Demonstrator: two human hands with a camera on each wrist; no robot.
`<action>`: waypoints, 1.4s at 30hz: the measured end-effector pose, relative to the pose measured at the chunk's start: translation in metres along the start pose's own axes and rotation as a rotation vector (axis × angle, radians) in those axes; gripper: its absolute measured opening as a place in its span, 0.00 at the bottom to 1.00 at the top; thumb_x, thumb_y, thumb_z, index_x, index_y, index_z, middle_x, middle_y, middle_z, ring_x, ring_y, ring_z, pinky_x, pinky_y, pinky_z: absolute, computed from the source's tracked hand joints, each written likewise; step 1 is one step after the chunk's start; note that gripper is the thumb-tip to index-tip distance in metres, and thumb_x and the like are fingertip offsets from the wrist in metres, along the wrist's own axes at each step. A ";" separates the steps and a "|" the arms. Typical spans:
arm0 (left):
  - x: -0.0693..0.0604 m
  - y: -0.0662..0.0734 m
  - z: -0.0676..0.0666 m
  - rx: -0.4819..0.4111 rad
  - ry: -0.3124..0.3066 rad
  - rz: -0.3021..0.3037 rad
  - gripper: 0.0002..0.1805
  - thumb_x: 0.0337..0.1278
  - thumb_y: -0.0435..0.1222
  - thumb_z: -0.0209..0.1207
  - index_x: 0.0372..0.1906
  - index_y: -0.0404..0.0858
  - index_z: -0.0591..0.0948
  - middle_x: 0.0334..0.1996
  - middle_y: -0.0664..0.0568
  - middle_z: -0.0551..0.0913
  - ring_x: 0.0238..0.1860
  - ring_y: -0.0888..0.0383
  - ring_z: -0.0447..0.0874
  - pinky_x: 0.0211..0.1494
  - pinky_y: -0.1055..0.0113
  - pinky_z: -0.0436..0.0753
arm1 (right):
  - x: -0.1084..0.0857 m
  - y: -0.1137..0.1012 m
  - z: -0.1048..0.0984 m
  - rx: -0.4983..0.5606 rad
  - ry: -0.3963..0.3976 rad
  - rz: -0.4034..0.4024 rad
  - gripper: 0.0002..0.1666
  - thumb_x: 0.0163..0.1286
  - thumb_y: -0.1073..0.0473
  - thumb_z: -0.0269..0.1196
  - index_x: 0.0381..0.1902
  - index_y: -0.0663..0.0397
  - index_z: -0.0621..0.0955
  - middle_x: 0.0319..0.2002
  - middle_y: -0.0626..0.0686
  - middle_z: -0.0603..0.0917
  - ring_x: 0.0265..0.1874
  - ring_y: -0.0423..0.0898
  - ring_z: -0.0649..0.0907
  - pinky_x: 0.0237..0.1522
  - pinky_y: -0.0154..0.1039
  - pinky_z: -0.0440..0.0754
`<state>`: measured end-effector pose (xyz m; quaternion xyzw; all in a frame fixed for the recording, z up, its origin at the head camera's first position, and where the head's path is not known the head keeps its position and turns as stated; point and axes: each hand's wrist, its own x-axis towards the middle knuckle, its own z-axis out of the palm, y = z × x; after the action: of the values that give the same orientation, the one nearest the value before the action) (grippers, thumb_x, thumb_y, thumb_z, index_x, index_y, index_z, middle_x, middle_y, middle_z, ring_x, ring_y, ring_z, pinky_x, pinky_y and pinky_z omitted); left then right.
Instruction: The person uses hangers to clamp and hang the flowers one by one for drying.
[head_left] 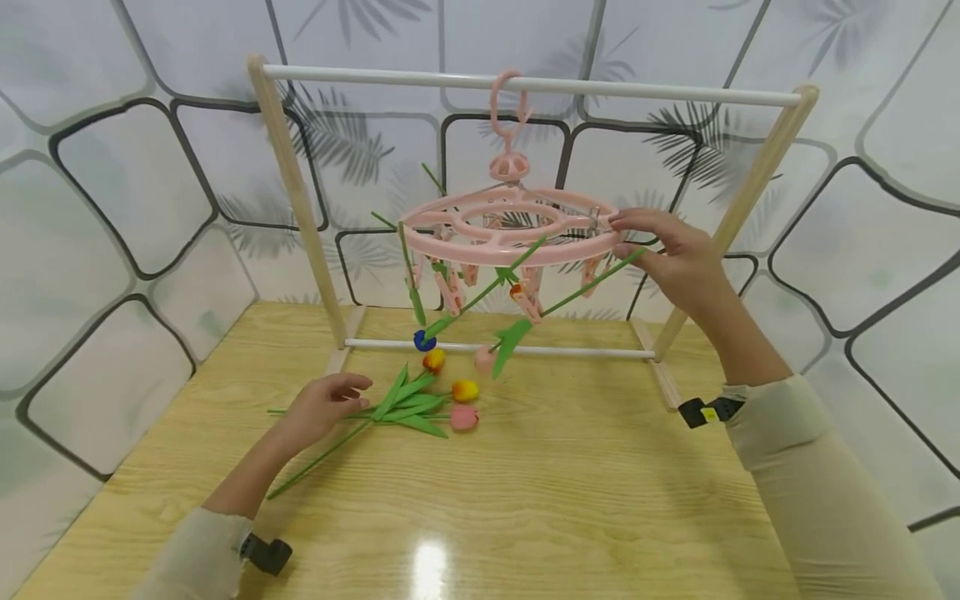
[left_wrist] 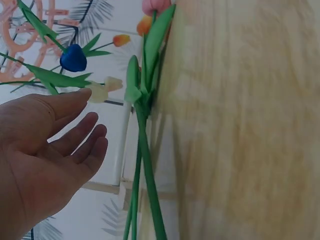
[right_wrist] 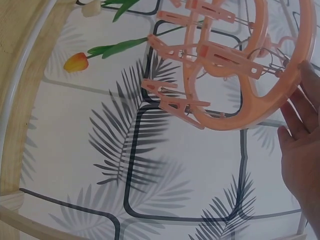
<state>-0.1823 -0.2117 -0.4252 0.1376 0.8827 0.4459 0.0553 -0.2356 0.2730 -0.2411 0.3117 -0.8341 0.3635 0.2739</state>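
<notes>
Pinching the right edge of the hanger (head_left: pixel 501 253): right hand (head_left: pixel 684 260) | left hand (head_left: pixel 321 410) hung, fingers loosely bent, beside flowers (head_left: pixel 411 405) | these lay toward the desk (head_left: pixel 555 492)'s left edge

Bright head view, glare on tabletop (head_left: pixel 562 483); dimmer wrist views

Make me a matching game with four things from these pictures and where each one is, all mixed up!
Things
1. pink plastic oval hanger with clips
2. round blue artificial flower
3. left hand
4. right hand

Places
A. gripping the hanger's rim
B. hooked over the long white rod
C. beside thin green stems lying on the light wooden table
D. pointing head down, below the hanger

Right pairs: 1-B; 2-D; 3-C; 4-A
</notes>
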 end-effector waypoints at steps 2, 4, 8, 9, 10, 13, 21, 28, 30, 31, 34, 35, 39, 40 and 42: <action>-0.001 -0.004 0.000 -0.004 -0.025 -0.023 0.23 0.71 0.38 0.60 0.64 0.31 0.77 0.59 0.36 0.80 0.56 0.42 0.80 0.53 0.54 0.83 | 0.000 0.000 -0.001 -0.012 -0.010 0.010 0.20 0.67 0.67 0.68 0.57 0.55 0.84 0.60 0.57 0.82 0.63 0.28 0.74 0.64 0.25 0.70; -0.002 -0.008 0.001 -0.004 -0.048 -0.032 0.22 0.71 0.39 0.60 0.64 0.32 0.77 0.58 0.37 0.81 0.55 0.44 0.81 0.52 0.56 0.84 | 0.001 -0.001 -0.001 -0.016 -0.017 0.016 0.19 0.68 0.67 0.67 0.57 0.54 0.84 0.60 0.57 0.82 0.63 0.28 0.74 0.63 0.24 0.70; -0.006 -0.015 0.005 -0.011 -0.074 -0.042 0.22 0.71 0.39 0.60 0.64 0.33 0.78 0.58 0.40 0.82 0.56 0.45 0.81 0.51 0.59 0.84 | 0.001 0.000 -0.001 -0.022 -0.022 0.026 0.19 0.68 0.67 0.67 0.57 0.54 0.84 0.60 0.55 0.83 0.63 0.28 0.74 0.62 0.23 0.71; -0.007 -0.017 0.006 -0.010 -0.079 -0.040 0.22 0.71 0.40 0.60 0.63 0.33 0.78 0.58 0.40 0.82 0.56 0.45 0.81 0.51 0.59 0.84 | 0.001 0.000 -0.001 -0.023 -0.024 0.032 0.19 0.68 0.67 0.67 0.57 0.54 0.84 0.60 0.53 0.83 0.63 0.28 0.74 0.62 0.23 0.71; -0.008 -0.019 0.007 -0.013 -0.084 -0.043 0.22 0.71 0.39 0.60 0.63 0.34 0.78 0.58 0.40 0.82 0.56 0.45 0.81 0.52 0.59 0.84 | 0.000 0.000 -0.001 -0.022 -0.026 0.036 0.19 0.68 0.67 0.67 0.57 0.54 0.84 0.60 0.52 0.83 0.63 0.28 0.74 0.61 0.23 0.71; -0.013 -0.023 0.009 -0.014 -0.103 -0.050 0.22 0.71 0.39 0.60 0.64 0.34 0.78 0.59 0.40 0.81 0.58 0.44 0.80 0.54 0.56 0.83 | 0.000 0.000 -0.001 -0.021 -0.029 0.043 0.19 0.69 0.67 0.67 0.57 0.52 0.85 0.60 0.50 0.83 0.62 0.27 0.74 0.61 0.23 0.71; -0.022 -0.023 0.012 0.022 -0.105 -0.061 0.21 0.70 0.36 0.60 0.63 0.32 0.78 0.55 0.41 0.83 0.54 0.47 0.81 0.52 0.55 0.82 | 0.000 -0.001 0.000 -0.022 -0.017 0.029 0.18 0.68 0.66 0.67 0.55 0.53 0.85 0.58 0.53 0.83 0.61 0.28 0.75 0.60 0.23 0.72; -0.026 -0.022 0.013 0.032 -0.091 -0.075 0.19 0.68 0.32 0.61 0.61 0.30 0.80 0.55 0.38 0.83 0.53 0.47 0.82 0.49 0.60 0.83 | -0.002 -0.001 0.000 0.003 -0.011 0.001 0.19 0.67 0.69 0.67 0.55 0.55 0.85 0.57 0.49 0.84 0.60 0.28 0.76 0.58 0.23 0.73; -0.027 -0.021 0.014 0.035 -0.093 -0.069 0.19 0.67 0.31 0.60 0.60 0.29 0.80 0.56 0.36 0.82 0.52 0.47 0.82 0.49 0.60 0.84 | -0.002 -0.002 0.001 -0.002 -0.007 -0.011 0.19 0.66 0.70 0.68 0.54 0.55 0.86 0.57 0.51 0.84 0.60 0.28 0.76 0.58 0.23 0.74; -0.027 -0.020 0.014 0.036 -0.092 -0.066 0.18 0.67 0.30 0.60 0.60 0.29 0.80 0.56 0.36 0.82 0.52 0.47 0.82 0.48 0.60 0.83 | -0.002 -0.003 0.002 -0.007 -0.004 -0.018 0.19 0.65 0.70 0.68 0.54 0.55 0.86 0.56 0.53 0.85 0.60 0.28 0.76 0.58 0.24 0.74; -0.029 -0.018 0.015 0.029 -0.079 -0.070 0.17 0.66 0.29 0.61 0.58 0.29 0.81 0.54 0.37 0.83 0.51 0.48 0.83 0.47 0.62 0.83 | -0.003 -0.006 0.003 -0.015 0.006 -0.036 0.19 0.63 0.71 0.70 0.52 0.55 0.87 0.55 0.56 0.85 0.59 0.28 0.76 0.58 0.25 0.74; -0.029 -0.017 0.015 0.031 -0.074 -0.068 0.17 0.66 0.29 0.60 0.58 0.29 0.81 0.53 0.38 0.84 0.51 0.49 0.83 0.47 0.63 0.83 | -0.003 -0.007 0.004 -0.013 0.009 -0.045 0.19 0.63 0.72 0.70 0.52 0.56 0.87 0.54 0.56 0.85 0.59 0.28 0.77 0.59 0.25 0.74; -0.033 -0.014 0.016 0.040 -0.056 -0.066 0.17 0.67 0.30 0.60 0.58 0.31 0.82 0.51 0.41 0.85 0.50 0.50 0.83 0.47 0.65 0.83 | -0.003 -0.011 0.007 0.021 0.017 -0.100 0.20 0.60 0.76 0.70 0.50 0.60 0.87 0.52 0.58 0.86 0.59 0.33 0.78 0.60 0.27 0.75; -0.034 -0.014 0.016 0.051 -0.051 -0.058 0.16 0.68 0.30 0.60 0.58 0.31 0.82 0.51 0.42 0.86 0.50 0.50 0.83 0.47 0.65 0.83 | -0.004 -0.012 0.007 0.027 0.018 -0.111 0.21 0.59 0.77 0.70 0.50 0.61 0.87 0.51 0.57 0.86 0.59 0.34 0.78 0.61 0.28 0.74; -0.036 -0.013 0.017 0.073 -0.029 -0.049 0.16 0.68 0.30 0.59 0.57 0.32 0.83 0.51 0.41 0.85 0.51 0.48 0.83 0.47 0.63 0.83 | -0.004 -0.013 0.008 0.043 0.020 -0.132 0.22 0.58 0.78 0.69 0.50 0.62 0.87 0.51 0.56 0.86 0.59 0.35 0.78 0.62 0.28 0.74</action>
<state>-0.1467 -0.2167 -0.4461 0.1244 0.9005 0.4101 0.0736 -0.2257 0.2605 -0.2426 0.3682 -0.8010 0.3654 0.2989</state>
